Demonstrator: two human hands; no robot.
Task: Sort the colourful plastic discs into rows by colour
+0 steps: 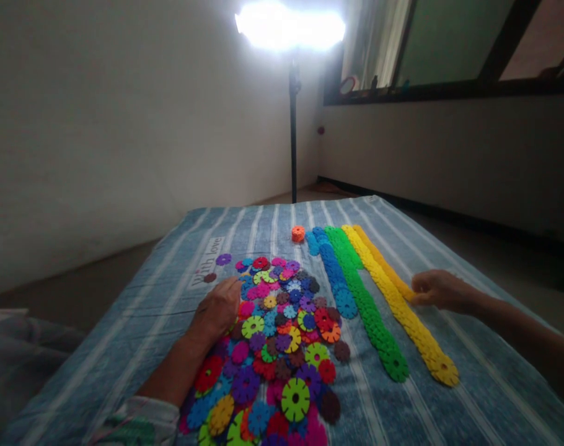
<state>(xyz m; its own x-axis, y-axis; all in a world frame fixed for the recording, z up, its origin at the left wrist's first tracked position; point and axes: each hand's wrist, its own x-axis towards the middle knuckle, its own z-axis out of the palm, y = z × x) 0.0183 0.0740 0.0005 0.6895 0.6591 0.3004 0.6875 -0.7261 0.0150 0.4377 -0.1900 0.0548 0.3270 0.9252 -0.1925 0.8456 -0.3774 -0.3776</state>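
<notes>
A loose pile of colourful notched plastic discs [282,347] lies on the striped cloth. My left hand [220,305] rests over the pile's left edge, its fingers curled down among the discs and partly hidden. Right of the pile run overlapping rows of discs: a blue row [332,269], a green row [368,310], a yellow row [409,325] and a shorter orange-yellow row [379,260]. At the near end of the orange-yellow row, my right hand [442,290] has its fingers closed on the last disc there, which they partly cover.
A small stack of orange discs [298,233] stands beyond the pile. A purple disc [224,259] and a brown disc [210,278] lie apart at the left. The blue striped cloth [165,297] covers the table. Behind it, a bright lamp [290,26] stands on a black pole [294,136].
</notes>
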